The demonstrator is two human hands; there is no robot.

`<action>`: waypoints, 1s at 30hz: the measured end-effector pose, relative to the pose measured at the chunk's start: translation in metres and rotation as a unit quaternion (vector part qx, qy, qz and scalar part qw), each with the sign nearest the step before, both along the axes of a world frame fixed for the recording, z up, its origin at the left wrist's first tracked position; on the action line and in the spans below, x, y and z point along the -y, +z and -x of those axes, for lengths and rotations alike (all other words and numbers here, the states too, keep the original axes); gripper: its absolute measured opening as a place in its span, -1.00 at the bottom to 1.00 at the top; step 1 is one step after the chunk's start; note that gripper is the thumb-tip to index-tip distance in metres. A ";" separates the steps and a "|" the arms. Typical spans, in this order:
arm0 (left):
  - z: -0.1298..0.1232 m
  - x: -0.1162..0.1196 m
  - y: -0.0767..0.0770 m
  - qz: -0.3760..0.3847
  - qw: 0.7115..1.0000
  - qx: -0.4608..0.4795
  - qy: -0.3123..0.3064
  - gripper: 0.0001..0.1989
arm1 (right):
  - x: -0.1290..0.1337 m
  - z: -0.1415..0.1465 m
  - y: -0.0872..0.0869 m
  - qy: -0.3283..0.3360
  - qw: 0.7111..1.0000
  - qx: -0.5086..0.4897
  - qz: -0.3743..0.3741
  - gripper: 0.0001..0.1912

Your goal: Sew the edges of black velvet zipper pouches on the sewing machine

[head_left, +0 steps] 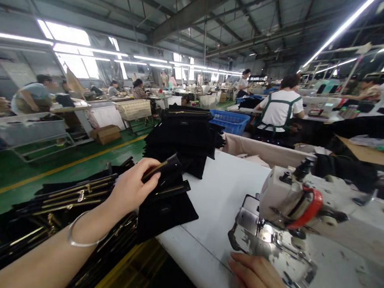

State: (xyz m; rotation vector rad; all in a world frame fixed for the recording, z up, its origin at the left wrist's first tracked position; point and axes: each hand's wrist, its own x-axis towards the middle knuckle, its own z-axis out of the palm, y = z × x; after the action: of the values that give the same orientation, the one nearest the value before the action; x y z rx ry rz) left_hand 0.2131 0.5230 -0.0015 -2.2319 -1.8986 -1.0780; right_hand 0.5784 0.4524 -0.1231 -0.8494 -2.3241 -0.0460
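A: How are the hands placed?
B: Apart. My left hand (137, 182) — thumb and fingers clamped on a black zippered piece (171, 167), above the sewing table's (223, 187) left edge; my right hand (262, 282) — fingers loosely extended, beside the sewing machine (291, 202).

Left hand (138, 182), right hand (260, 284): both bare. Left forearm (51, 255) bare too, one slim, smooth, silver-coloured bangle (75, 243).
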 end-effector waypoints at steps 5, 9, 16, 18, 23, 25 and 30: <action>-0.061 0.053 0.019 0.108 0.983 0.041 -0.145 -0.76 | 0.013 0.031 0.068 -0.112 0.985 -0.122 0.050 -0.51; -0.093 0.065 0.015 0.241 0.920 0.218 -0.217 -0.81 | 0.016 0.036 0.097 -0.096 0.974 -0.157 0.129 -0.88; -0.123 0.075 -0.013 0.361 0.758 0.490 -0.234 -0.69 | 0.031 0.021 0.093 -0.107 0.945 -0.186 0.245 -0.93; -0.128 0.077 -0.018 0.362 0.745 0.518 -0.213 -0.69 | 0.035 0.017 0.092 -0.097 0.939 -0.189 0.269 -0.95; -0.136 0.082 -0.022 0.362 0.725 0.552 -0.196 -0.71 | 0.039 0.008 0.093 -0.081 0.909 -0.215 0.346 -0.87; -0.139 0.084 -0.024 0.364 0.719 0.562 -0.185 -0.74 | 0.040 0.006 0.094 -0.088 0.903 -0.237 0.348 -0.85; -0.145 0.089 -0.032 0.363 0.716 0.566 -0.186 -0.84 | 0.043 0.003 0.093 -0.118 0.893 -0.252 0.353 -0.85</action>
State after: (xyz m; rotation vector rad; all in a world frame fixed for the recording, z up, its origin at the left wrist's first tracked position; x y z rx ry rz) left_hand 0.3586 0.4343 -0.0333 -2.6471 -2.6513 -2.6449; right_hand 0.5757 0.4097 -0.0298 -1.3006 -1.7164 0.8622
